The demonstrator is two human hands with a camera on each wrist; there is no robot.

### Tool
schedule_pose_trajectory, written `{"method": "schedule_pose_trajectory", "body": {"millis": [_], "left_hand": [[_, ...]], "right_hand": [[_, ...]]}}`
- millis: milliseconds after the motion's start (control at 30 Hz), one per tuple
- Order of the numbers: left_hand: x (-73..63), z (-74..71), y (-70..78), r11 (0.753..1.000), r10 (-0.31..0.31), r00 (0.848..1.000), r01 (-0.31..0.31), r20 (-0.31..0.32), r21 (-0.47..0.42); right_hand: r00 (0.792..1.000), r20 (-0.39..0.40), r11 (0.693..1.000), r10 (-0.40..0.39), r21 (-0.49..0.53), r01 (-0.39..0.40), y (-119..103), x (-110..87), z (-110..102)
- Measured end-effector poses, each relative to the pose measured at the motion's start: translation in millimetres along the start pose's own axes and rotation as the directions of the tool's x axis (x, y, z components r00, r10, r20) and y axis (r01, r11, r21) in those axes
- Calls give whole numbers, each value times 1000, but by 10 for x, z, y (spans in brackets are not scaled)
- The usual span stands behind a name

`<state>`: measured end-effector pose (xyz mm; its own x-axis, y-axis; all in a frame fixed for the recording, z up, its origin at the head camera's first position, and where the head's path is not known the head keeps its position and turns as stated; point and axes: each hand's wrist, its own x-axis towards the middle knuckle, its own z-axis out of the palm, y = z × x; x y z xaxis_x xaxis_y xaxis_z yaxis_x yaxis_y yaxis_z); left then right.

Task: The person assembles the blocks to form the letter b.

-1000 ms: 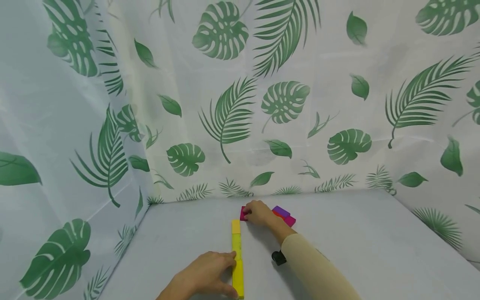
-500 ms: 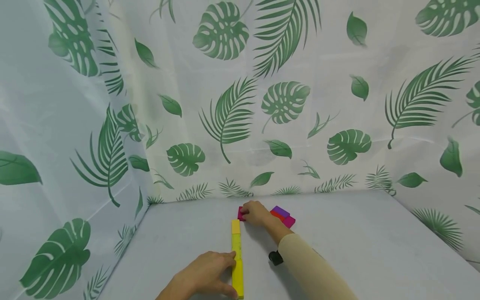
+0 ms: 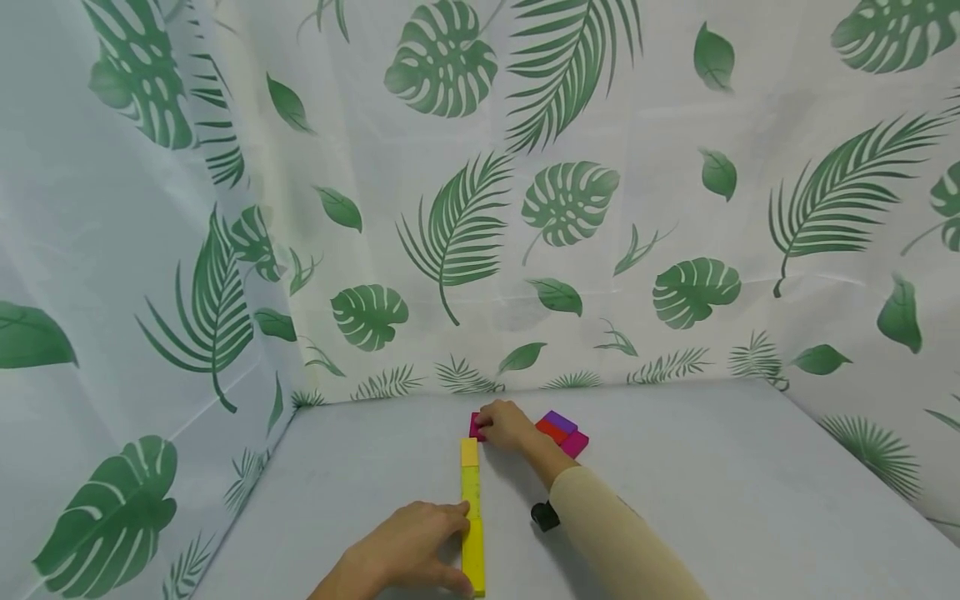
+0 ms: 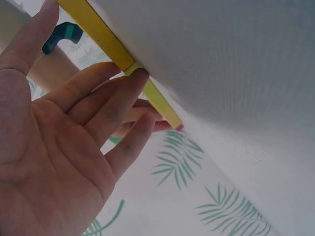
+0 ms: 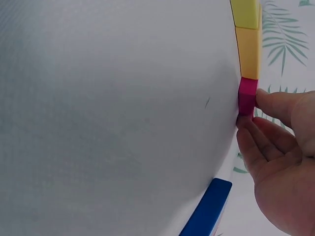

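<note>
A straight row of yellow blocks runs away from me: a bright yellow block point(image 3: 474, 562) nearest, a lime-yellow block point(image 3: 470, 483) in the middle, an amber block point(image 3: 468, 452) at the far end. Along its left side rests my left hand point(image 3: 408, 542), thumb at the near end. In the left wrist view its fingers point(image 4: 110, 110) are fairly straight and touch the blocks. My right hand point(image 3: 510, 425) pinches a magenta block point(image 5: 247, 96) between thumb and fingers. That block sits against the amber block's end in the right wrist view.
Right of my right hand lie a purple block point(image 3: 561, 422), a red block point(image 3: 551, 431) and another magenta block point(image 3: 575, 444). A blue-looking block point(image 5: 209, 206) shows in the right wrist view. A leaf-patterned curtain point(image 3: 630, 300) stands behind the white table point(image 3: 720, 475).
My right hand has slid left with the magenta block, up to the far end of the yellow row. My left hand has stayed in place.
</note>
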<state>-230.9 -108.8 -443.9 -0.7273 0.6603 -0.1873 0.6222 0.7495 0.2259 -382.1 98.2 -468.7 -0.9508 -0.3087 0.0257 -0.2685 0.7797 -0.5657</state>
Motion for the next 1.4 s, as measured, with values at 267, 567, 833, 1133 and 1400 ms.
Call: {"method": "schedule_pose_trajectory", "body": {"millis": [267,567,833,1133,1400], "left_hand": [[-12,0,12,1000,3,1000,-3,-7,6],[6,3,14,1000,-5,1000,5,-4,5],[-17,11,16,1000,14,999,-14,-30,20],[-22,0,17,1000,12,1000,-12,-21,-7],[-28,4,19,1000,16,1000,-16,-25,-18]], "right_hand": [[1000,-2,1000,-2,-9,2,-40,2,18],[1000,-2,1000,13,-9,-13,-94,23,43],[1000,10,1000,3,1,-3,-123,26,65],[999,-11,999,-42,-10,42,-136,14,59],[997,-17,997,-71,4,71,-151,-6,62]]}}
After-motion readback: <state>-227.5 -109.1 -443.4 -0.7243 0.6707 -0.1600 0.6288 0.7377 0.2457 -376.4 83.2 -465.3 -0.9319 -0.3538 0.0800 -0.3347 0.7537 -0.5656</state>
